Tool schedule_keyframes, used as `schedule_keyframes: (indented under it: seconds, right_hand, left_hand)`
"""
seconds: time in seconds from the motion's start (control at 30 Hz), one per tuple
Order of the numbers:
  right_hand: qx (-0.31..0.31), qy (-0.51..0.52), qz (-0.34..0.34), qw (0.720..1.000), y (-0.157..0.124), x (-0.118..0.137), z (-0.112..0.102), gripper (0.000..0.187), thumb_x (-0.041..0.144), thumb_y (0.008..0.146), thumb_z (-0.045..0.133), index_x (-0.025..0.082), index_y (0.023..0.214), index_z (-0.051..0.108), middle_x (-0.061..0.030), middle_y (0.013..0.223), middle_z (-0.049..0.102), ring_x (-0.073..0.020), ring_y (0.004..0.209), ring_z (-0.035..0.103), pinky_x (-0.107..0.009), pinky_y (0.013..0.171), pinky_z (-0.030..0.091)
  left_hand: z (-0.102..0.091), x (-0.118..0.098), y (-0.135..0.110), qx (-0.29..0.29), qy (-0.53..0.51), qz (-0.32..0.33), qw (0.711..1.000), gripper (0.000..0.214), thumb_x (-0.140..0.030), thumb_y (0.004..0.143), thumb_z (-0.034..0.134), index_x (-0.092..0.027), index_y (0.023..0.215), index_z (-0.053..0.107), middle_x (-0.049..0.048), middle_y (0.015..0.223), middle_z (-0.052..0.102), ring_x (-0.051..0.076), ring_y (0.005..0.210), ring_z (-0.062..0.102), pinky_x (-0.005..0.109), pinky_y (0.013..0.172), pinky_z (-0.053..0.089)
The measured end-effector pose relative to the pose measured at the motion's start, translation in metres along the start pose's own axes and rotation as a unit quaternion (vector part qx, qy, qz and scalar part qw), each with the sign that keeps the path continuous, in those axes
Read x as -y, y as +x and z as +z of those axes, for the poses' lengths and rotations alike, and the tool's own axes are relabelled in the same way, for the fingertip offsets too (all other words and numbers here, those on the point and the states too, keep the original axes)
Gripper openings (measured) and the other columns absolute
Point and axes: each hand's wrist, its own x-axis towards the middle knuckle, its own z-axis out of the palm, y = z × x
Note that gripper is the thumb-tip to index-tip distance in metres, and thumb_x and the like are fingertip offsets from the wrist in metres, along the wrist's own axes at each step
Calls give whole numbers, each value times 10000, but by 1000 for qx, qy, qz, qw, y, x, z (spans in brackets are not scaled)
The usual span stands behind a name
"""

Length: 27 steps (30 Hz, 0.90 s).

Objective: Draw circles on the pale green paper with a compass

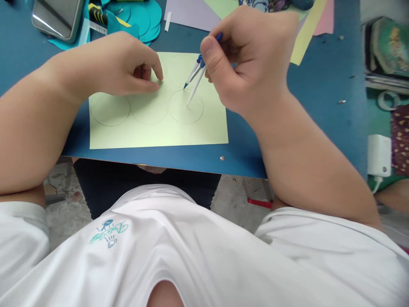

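Observation:
A pale yellow-green sheet of paper (153,135) lies on the blue table, with several pencil circles drawn on it. My right hand (246,59) pinches the top of a white-and-blue drawing compass (196,76) between thumb and fingers. The compass is tilted; its white leg tip meets the paper inside the right-hand circle (186,123), and its blue tip is at that circle's upper edge. My left hand (124,66) rests on the sheet's upper left part, fingers loosely bent, with a gap between thumb and index finger and nothing held.
Behind my left hand are a phone (57,19), teal paper discs (150,21) and a black-and-yellow tool (98,14). Purple paper (188,13) and yellow paper (308,36) lie at the back. A white adapter (379,155) and tape roll (389,100) are at right.

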Motion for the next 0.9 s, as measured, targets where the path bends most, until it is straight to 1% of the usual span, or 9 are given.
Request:
schedule_keyframes:
  seconds: [0.13, 0.27, 0.37, 0.5, 0.57, 0.67, 0.73, 0.8, 0.9]
  right_hand:
    - [-2, -3, -9, 1000, -1, -1, -1, 651, 968, 1239, 325, 509, 1015, 730, -12, 843, 788, -355, 887, 877, -507, 998, 809]
    - [-4, 6, -18, 1000, -1, -2, -1, 587, 879, 1273, 387, 478, 1029, 739, -17, 849, 778, -356, 878, 880, -517, 977, 790]
    - [-4, 5, -20, 1000, -1, -1, -1, 559, 853, 1286, 394, 485, 1037, 732, -9, 841, 772, -353, 873, 877, -522, 974, 784]
    - [-14, 3, -30, 999, -1, -1, -1, 580, 863, 1285, 380, 479, 1025, 729, -16, 815, 744, -363, 845, 860, -545, 951, 781]
    - [-10, 3, -24, 1000, -1, -1, -1, 613, 888, 1277, 367, 470, 1031, 741, -20, 817, 740, -358, 845, 859, -539, 960, 785]
    - [-4, 1, -9, 1000, -1, -1, -1, 661, 945, 1250, 340, 484, 1040, 764, -18, 831, 759, -350, 867, 865, -520, 983, 792]
    - [-7, 2, -8, 1000, -1, -3, 0, 670, 952, 1242, 342, 490, 1047, 787, -17, 837, 768, -354, 855, 859, -532, 977, 785]
    - [-12, 4, -23, 1000, 0, -5, 1, 679, 931, 1255, 356, 466, 1057, 809, -22, 832, 762, -354, 821, 839, -553, 938, 764]
    - [-26, 14, -57, 998, 2, -10, 4, 693, 881, 1290, 388, 389, 1052, 812, -32, 796, 719, -331, 755, 788, -546, 863, 712]
  left_hand:
    - [0, 1, -1, 1, 1, -7, 1000, 660, -605, 1001, 644, -183, 1403, 954, 105, 1028, 822, 260, 886, 710, 397, 833, 489]
    - [0, 6, -2, -5, -7, 13, 1000, 601, -566, 1061, 660, -187, 1425, 951, 94, 1047, 826, 239, 886, 705, 379, 846, 487]
    - [1, 10, -1, -10, -8, 18, 1000, 601, -554, 1055, 665, -179, 1425, 953, 87, 1034, 822, 230, 862, 697, 370, 830, 479]
    - [1, 8, 0, -9, -3, 11, 1000, 606, -559, 1046, 659, -187, 1419, 958, 78, 1007, 814, 227, 863, 694, 366, 829, 474]
    - [1, 7, 0, -10, -3, 11, 1000, 598, -553, 1047, 662, -189, 1415, 961, 76, 999, 811, 223, 864, 692, 365, 828, 475]
    - [1, 5, 0, -6, -4, 6, 1000, 601, -538, 1052, 664, -173, 1421, 965, 81, 983, 806, 225, 850, 683, 374, 820, 475]
    - [2, 6, 0, -5, -4, 6, 1000, 616, -538, 1053, 665, -162, 1440, 964, 85, 991, 809, 226, 847, 683, 373, 819, 474]
    - [2, 7, -1, -8, -2, 11, 1000, 630, -558, 1076, 661, -170, 1473, 958, 81, 1023, 819, 222, 866, 695, 359, 828, 475]
    - [3, 10, -2, -10, 7, 17, 1000, 634, -577, 1122, 639, -200, 1527, 947, 65, 1076, 834, 210, 903, 710, 339, 854, 469]
